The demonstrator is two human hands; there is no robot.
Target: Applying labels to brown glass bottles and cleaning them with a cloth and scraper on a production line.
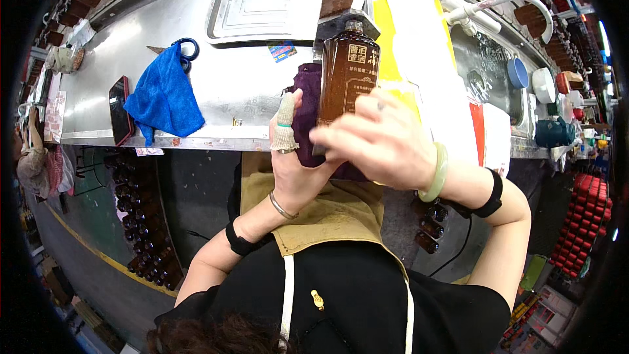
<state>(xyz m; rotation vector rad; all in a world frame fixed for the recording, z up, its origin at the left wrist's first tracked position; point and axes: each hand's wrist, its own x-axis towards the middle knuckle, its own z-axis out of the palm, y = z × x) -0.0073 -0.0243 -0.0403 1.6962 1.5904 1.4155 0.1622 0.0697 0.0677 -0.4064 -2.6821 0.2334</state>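
Observation:
A brown glass bottle [347,72] with gold printing lies at the middle of the bench's front edge, its neck pointing away from me. A dark purple cloth [306,101] is against its left side. My left hand [295,151], with knitted covers on its fingers, is closed around the cloth beside the bottle's lower end. Over that lower end is my right hand [373,137], its fingers bent and smeared by motion. A small dark thing shows by its fingertips, too unclear to name.
Left on the metal bench [229,85] lie a blue cloth [167,95], dark-handled scissors [189,51] and a phone [120,110]. A metal tray [252,3] is at the back. Rightward are white sheets [419,19], a sink [488,65] and a faucet [517,1]. Bottles [141,223] stand below.

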